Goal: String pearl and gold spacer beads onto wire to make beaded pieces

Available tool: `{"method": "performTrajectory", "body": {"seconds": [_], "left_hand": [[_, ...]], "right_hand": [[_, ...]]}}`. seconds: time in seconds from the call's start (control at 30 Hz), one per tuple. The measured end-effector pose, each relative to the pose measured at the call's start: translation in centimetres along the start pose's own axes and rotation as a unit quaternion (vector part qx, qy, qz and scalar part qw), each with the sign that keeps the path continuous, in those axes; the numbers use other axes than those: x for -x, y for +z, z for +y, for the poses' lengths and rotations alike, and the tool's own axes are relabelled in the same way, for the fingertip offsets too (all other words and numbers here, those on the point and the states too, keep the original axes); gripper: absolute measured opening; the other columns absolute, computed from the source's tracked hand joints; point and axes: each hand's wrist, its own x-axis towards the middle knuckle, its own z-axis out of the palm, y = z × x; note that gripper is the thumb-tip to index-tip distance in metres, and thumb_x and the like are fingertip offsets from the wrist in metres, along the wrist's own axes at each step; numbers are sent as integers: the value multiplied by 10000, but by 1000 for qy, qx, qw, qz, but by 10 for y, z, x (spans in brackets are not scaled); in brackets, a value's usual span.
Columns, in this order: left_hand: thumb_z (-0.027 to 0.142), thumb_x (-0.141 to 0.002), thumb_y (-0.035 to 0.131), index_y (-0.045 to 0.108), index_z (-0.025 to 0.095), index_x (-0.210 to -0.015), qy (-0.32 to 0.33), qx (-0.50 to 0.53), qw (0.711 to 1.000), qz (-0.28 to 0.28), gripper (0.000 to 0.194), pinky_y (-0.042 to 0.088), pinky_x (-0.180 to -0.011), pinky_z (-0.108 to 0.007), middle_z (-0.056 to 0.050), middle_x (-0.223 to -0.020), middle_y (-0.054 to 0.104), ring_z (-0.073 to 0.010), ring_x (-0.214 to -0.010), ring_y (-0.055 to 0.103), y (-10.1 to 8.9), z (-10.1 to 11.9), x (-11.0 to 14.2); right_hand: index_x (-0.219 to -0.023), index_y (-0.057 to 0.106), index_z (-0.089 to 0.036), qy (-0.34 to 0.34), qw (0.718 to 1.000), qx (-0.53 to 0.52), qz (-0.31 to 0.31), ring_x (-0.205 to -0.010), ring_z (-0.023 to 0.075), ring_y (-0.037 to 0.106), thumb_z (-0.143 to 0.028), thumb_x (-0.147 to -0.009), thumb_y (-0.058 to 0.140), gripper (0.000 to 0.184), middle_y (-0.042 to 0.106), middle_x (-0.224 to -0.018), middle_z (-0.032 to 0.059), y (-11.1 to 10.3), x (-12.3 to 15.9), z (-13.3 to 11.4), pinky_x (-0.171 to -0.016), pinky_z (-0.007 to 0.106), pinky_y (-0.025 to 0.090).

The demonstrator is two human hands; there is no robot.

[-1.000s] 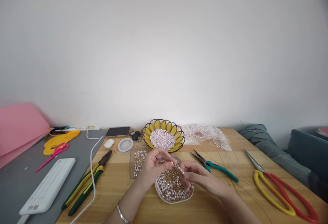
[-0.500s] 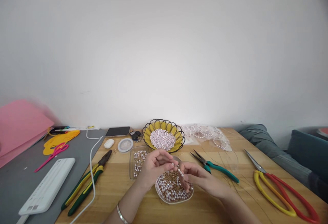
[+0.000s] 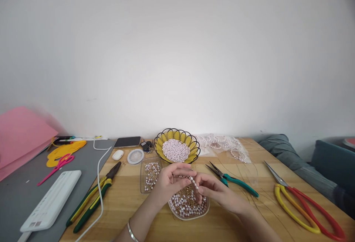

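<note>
A short string of beads (image 3: 193, 183) runs between my two hands, above a white bowl (image 3: 188, 218) of pearl and gold beads. My left hand (image 3: 170, 183) is closed round its left end, thumb and fingers curved together. At the lower right part of the string, my right hand (image 3: 212, 190) pinches it between thumb and fingers. Behind my hands stands a yellow basket with black wire rim (image 3: 195, 149), heaped with small pearl beads (image 3: 176, 150). Just left of my left hand is a clear tray (image 3: 142, 179) with loose pearl and gold beads.
Teal-handled pliers (image 3: 240, 184) lie to the right, beyond them large scissors (image 3: 298, 205). Green-yellow pliers (image 3: 97, 194), a white cable (image 3: 99, 175), a power bank (image 3: 52, 201) and pink scissors (image 3: 57, 168) are on the left. Bagged bead strings (image 3: 219, 143), a phone (image 3: 127, 142) and a spool (image 3: 135, 156) lie behind.
My left hand has shifted slightly, its fingers reaching further over the string. More of the beads now shows between my hands. My right hand stays nearly in place.
</note>
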Motion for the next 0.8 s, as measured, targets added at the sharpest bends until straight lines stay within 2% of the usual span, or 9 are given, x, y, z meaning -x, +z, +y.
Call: {"method": "performTrajectory", "body": {"seconds": [0.07, 0.13, 0.23, 0.3, 0.4, 0.53, 0.67, 0.73, 0.8], "left_hand": [[439, -897, 724, 678, 166, -1134, 9, -37, 999, 10, 364, 573, -838, -309, -137, -1113, 798, -238, -1007, 742, 0, 2, 0], [431, -994, 563, 675, 162, -952, 18, -146, 989, 23, 294, 565, -768, -289, -115, -976, 809, -218, -892, 742, 1, 4, -1], [332, -1056, 402, 619, 176, -754, 17, -318, 948, 23, 403, 522, -665, -267, -70, -771, 774, -184, -695, 695, 1, 2, -2], [251, -1025, 470, 649, 176, -782, 15, -374, 927, 17, 311, 504, -686, -280, -57, -786, 764, -192, -713, 681, 1, -2, -3], [115, -913, 628, 718, 190, -869, 17, -433, 901, -4, 125, 494, -780, -322, -54, -901, 767, -235, -861, 679, -1, -8, -3], [61, -848, 708, 768, 200, -922, 10, -488, 871, -52, 169, 502, -878, -388, -70, -997, 772, -294, -1029, 659, -2, -12, -1], [49, -899, 647, 768, 203, -1086, 13, -540, 838, -73, 271, 510, -949, -428, -95, -1120, 748, -296, -1106, 640, -1, -15, -1], [41, -907, 635, 776, 208, -1070, 14, -562, 824, -77, 273, 524, -938, -412, -87, -1092, 751, -284, -1088, 648, 0, -17, -2], [50, -903, 651, 786, 207, -1007, 12, -567, 820, -76, 232, 536, -905, -397, -79, -1028, 758, -281, -1058, 657, 0, -19, -3]], "right_hand": [[-888, 627, -205, -15, 1000, 10, 6, -711, 153, 620, -444, -954, 693, 257, 655, -753, -11, 0, 0, -1, -725, 310, 476], [-897, 630, -205, -35, 999, 18, 21, -726, 158, 615, -443, -964, 681, 253, 655, -763, -7, 0, 0, -2, -740, 316, 471], [-906, 630, -207, -58, 996, 21, 58, -751, 158, 611, -440, -978, 663, 246, 652, -796, -5, -1, -1, -2, -758, 312, 461], [-913, 627, -212, -66, 994, 15, 84, -761, 157, 604, -441, -981, 660, 242, 648, -799, -10, -2, -3, -2, -762, 305, 455], [-903, 620, -215, -70, 991, 2, 112, -748, 153, 585, -463, -969, 670, 261, 639, -778, -16, -3, -4, -2, -744, 292, 443], [-893, 615, -214, -64, 990, 2, 127, -708, 155, 574, -496, -945, 689, 296, 628, -747, -20, -3, -5, -2, -718, 294, 435], [-884, 608, -213, -57, 990, 7, 128, -692, 166, 575, -513, -930, 696, 316, 618, -737, -17, -1, -6, -4, -705, 309, 443], [-878, 604, -213, -55, 991, 8, 126, -686, 167, 574, -515, -930, 696, 320, 616, -732, -17, 0, -6, -4, -704, 310, 444], [-873, 604, -212, -55, 991, 9, 124, -685, 166, 574, -515, -931, 695, 321, 617, -733, -16, 0, -6, -4, -705, 309, 443]]}}
